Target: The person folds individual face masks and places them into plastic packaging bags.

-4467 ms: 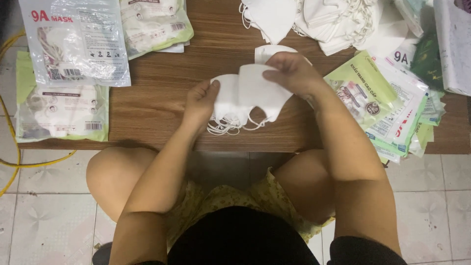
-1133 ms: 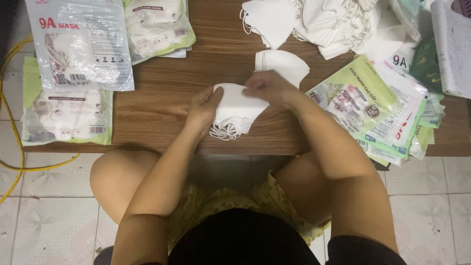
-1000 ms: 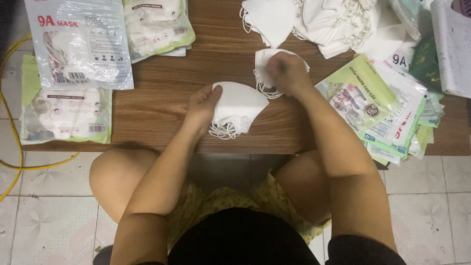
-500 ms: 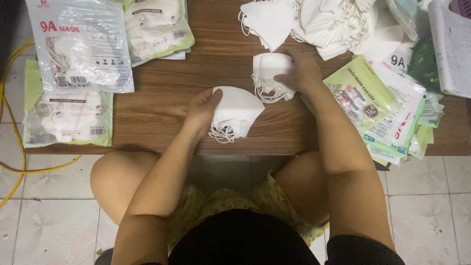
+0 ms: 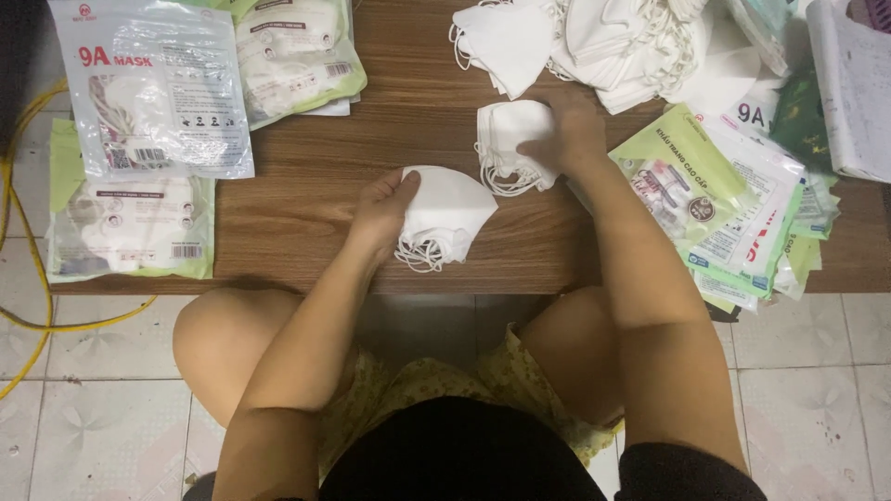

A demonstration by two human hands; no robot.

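Left hand [image 5: 382, 206] grips a small stack of folded white masks [image 5: 444, 215] at the near middle of the tabletop [image 5: 306, 195]; fingers closed round the stack's left edge, ear loops hanging off its near side. Right hand [image 5: 568, 137] rests on a second mask bundle [image 5: 509, 144] just beyond, fingers curled over its right side, pinching it against the wood.

Done, by the look of it: three sealed clear-and-green packs of masks [image 5: 153, 97] lie at the far left, two overlapping, one nearer the edge.

Left to do: a large loose heap of white masks [image 5: 613, 42] sits at the far right, barely dented. A fan of flat, empty green-and-white pouches [image 5: 719, 199] waits at the right, just beside the right forearm. Neither held bundle is in a pouch yet. Judgement: stacking stage, early to midway, most of the heap unpacked.
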